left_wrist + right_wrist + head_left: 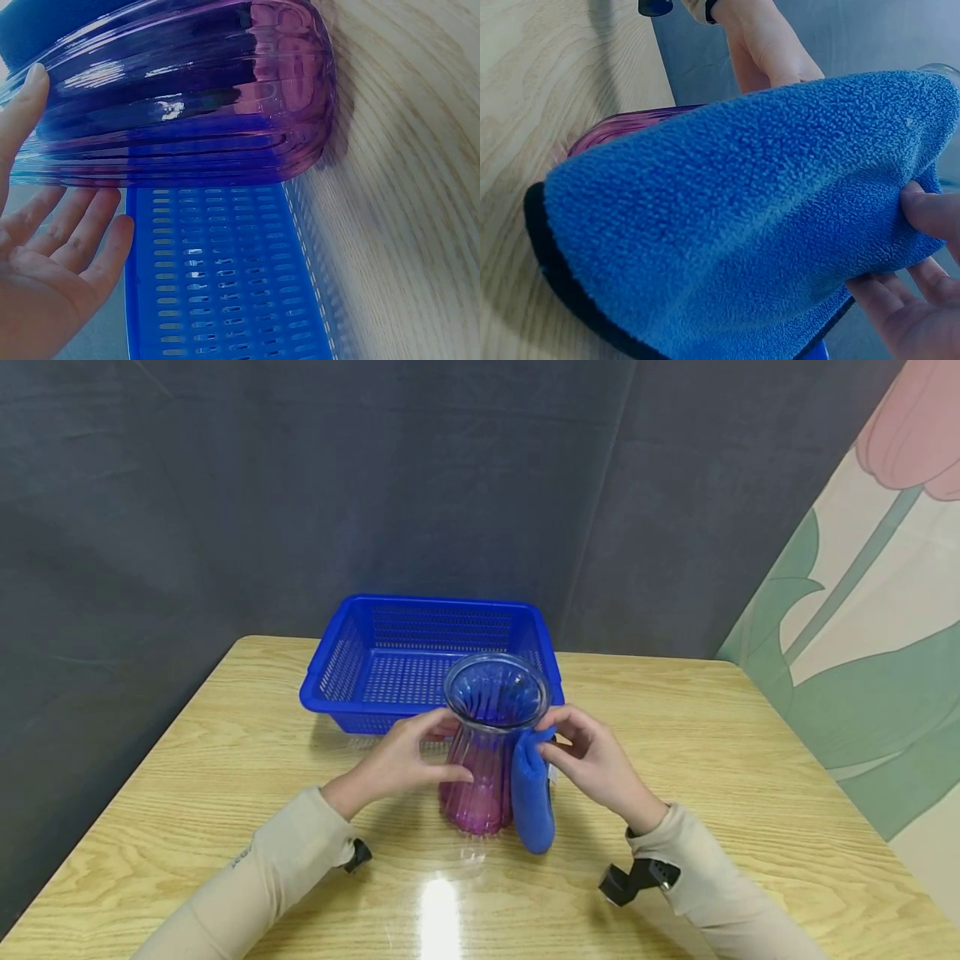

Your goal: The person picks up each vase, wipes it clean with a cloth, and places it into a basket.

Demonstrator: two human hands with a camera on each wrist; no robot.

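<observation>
The vase stands upright, the basket between it and the back edge of the bench; left hand spread at its left, right hand pinching cloth at its right.

A table with a light wood-grain top is occupying the lower area in the head view. Its two far corners are showing rounded profiles; its grain lines are running roughly left to right. A dark grey-blue backdrop is covering the rear and left side, with a slightly slanted seam descending right of centre. At right, a cream panel is displaying a pink tulip and broad green leaves. A bright reflection is marking the tabletop's near portion.
</observation>
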